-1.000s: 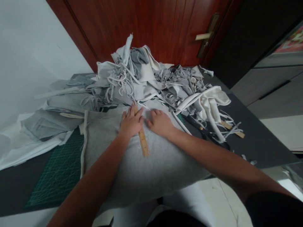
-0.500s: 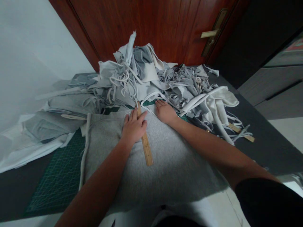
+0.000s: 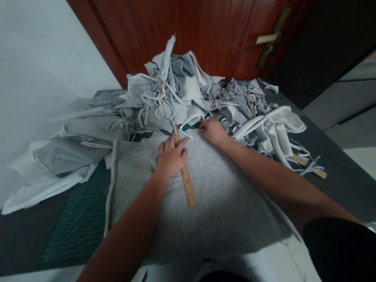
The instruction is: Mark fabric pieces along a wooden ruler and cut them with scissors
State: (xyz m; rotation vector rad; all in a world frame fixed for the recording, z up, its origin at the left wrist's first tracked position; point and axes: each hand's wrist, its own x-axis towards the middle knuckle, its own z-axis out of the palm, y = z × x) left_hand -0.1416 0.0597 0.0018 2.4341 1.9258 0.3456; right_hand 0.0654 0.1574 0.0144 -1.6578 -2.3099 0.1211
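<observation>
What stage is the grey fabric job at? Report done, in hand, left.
Done: the grey knit fabric lies spread over the green cutting mat, wooden ruler on it. In hand: left hand presses the ruler; right hand touches the fabric's far edge beside the grey-and-white scrap heap. Left: no mark or cut shows along the ruler.

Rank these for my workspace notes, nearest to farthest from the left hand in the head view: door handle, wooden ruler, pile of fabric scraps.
1. wooden ruler: under the left hand, centre.
2. pile of fabric scraps: just beyond it, at the back.
3. door handle: far back, upper right.
</observation>
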